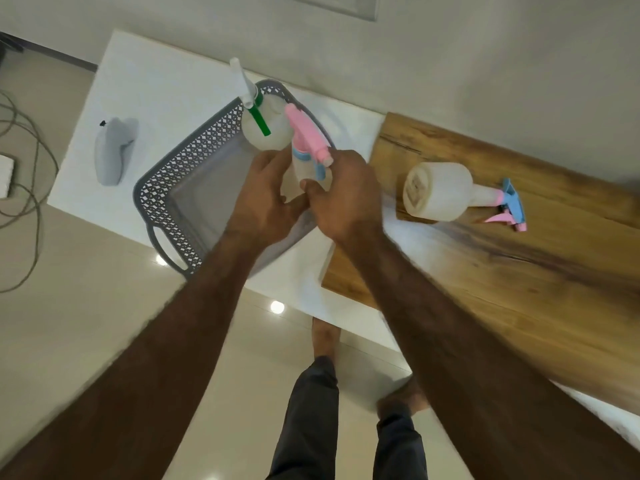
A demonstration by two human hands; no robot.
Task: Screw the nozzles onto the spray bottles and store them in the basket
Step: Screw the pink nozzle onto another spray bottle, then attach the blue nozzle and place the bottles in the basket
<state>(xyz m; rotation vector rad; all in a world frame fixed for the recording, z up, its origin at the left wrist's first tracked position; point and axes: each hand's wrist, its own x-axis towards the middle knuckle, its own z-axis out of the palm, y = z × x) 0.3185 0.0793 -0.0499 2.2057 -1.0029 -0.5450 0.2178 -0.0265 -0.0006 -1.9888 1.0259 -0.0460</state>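
A grey lattice basket (162, 188) sits on the white table. In its far corner stands a clear bottle with a white and green nozzle (258, 116). Over the basket's right side, both hands hold a clear bottle with a pink and blue nozzle (304, 143) upright. My left hand (263, 192) wraps its left side, my right hand (346, 192) grips its right side just under the nozzle. A third clear bottle with a blue and pink nozzle (446, 192) lies on its side on the wooden board (519, 271) at the right.
A grey controller-like object (114, 150) lies on the white table (145, 81) left of the basket. Cables (24, 174) trail on the floor at the far left. My legs and feet (346, 410) stand below the table's near edge.
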